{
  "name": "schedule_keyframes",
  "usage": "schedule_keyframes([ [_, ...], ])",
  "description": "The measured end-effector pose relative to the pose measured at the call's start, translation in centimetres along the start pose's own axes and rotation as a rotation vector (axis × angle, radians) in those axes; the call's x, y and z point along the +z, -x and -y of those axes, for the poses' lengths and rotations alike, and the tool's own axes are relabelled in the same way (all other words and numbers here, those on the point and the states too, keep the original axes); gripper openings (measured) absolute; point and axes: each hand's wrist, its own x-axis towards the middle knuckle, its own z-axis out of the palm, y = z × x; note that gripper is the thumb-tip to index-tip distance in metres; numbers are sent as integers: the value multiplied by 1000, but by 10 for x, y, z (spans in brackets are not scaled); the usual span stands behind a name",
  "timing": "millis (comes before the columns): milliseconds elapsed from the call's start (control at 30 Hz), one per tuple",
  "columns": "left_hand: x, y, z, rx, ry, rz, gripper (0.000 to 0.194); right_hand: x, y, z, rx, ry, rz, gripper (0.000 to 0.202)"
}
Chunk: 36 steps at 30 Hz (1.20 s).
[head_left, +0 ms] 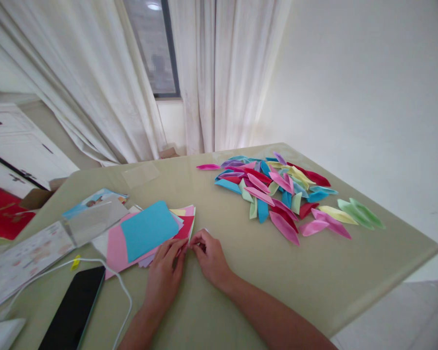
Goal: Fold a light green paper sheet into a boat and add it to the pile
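My left hand (167, 270) and my right hand (209, 257) meet in front of me, just above the table, with their fingertips pinched close together. Between them shows only a pale pinkish sliver of paper (187, 246); most of it is hidden by the fingers. Just beyond and left of my left hand lies a stack of coloured paper, a blue sheet (149, 231) on top, with a pink sheet (115, 250) and a red sheet (184, 226) showing from underneath. To the right of my hands spreads a heap of folded paper pieces (266, 184) in pink, blue, green, yellow, red and purple.
A black phone (75, 308) and a white cable (126, 287) lie at the near left. Behind them are a clear plastic sleeve (97, 218) and a patterned packet (29, 257). The table's right edge (390, 291) slants toward me. Curtains (233, 73) hang behind.
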Motion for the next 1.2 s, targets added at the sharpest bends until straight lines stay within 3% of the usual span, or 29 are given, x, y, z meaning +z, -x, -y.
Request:
schedule_keyframes([
  [467,-1,-3,-2,-41,18,-29,27,-1,1,5,28,23,-25,9],
  [800,1,2,4,48,-91,-36,31,3,1,8,59,7,-33,6],
  [900,0,1,5,36,-104,-29,31,-12,-2,19,50,-193,-96,6],
  [1000,1,0,5,7,-110,-16,30,-47,-5,38,-48,-694,-243,16],
  [1033,1,-1,4,-6,-105,-9,29,-60,-6,44,-45,-849,-225,18],
  [1100,2,-1,-1,-18,-58,29,29,-77,-6,50,-7,-1064,-89,17],
  [1200,0,1,-15,-68,164,132,41,-79,-5,45,30,-1197,221,19],
])
